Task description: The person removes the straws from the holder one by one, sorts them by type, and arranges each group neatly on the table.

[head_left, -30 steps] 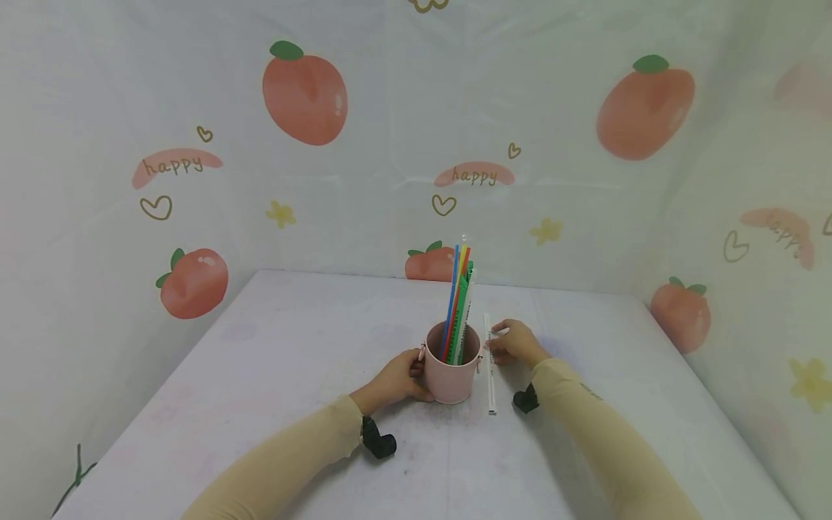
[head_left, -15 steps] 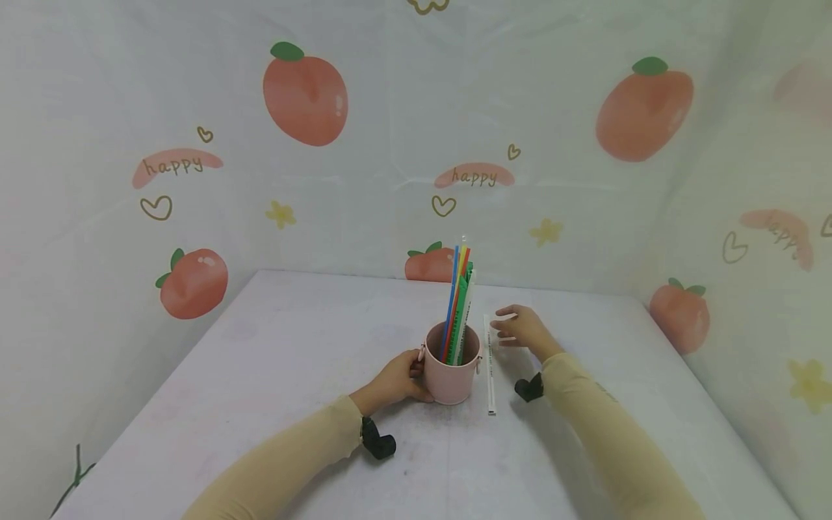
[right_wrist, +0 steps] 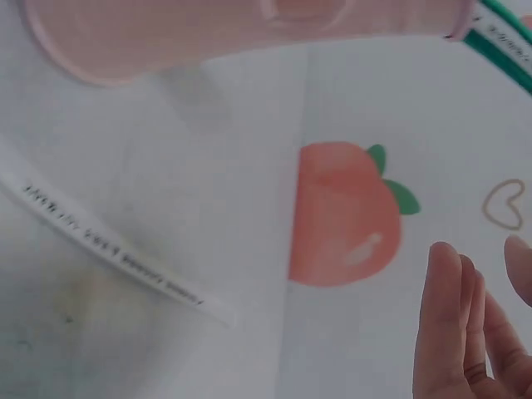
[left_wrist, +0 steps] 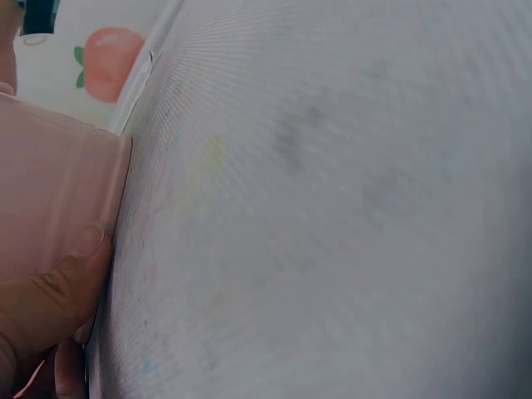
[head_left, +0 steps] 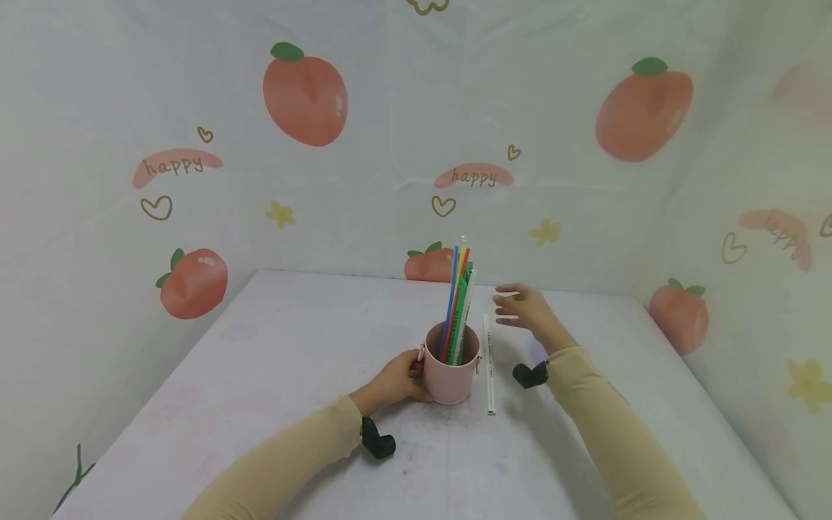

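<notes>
A pink pail with small side handles stands upright on the table. In it lean several long thin sticks, coloured blue, yellow, red, green and white, some with print. My left hand holds the pail's left side; in the left wrist view its thumb presses low on the pink wall. A long white stick with black print lies on the table just right of the pail. My right hand is raised beyond the stick's far end, fingers fairly straight and apart, holding nothing.
The table has a white cover and ends at a white back curtain printed with red fruit. Another printed curtain hangs along the right side. Each wrist wears a black camera.
My right hand has let go of the white stick, then risen and moved back and slightly right. The stick stays beside the pail. My left hand and the pail have not moved.
</notes>
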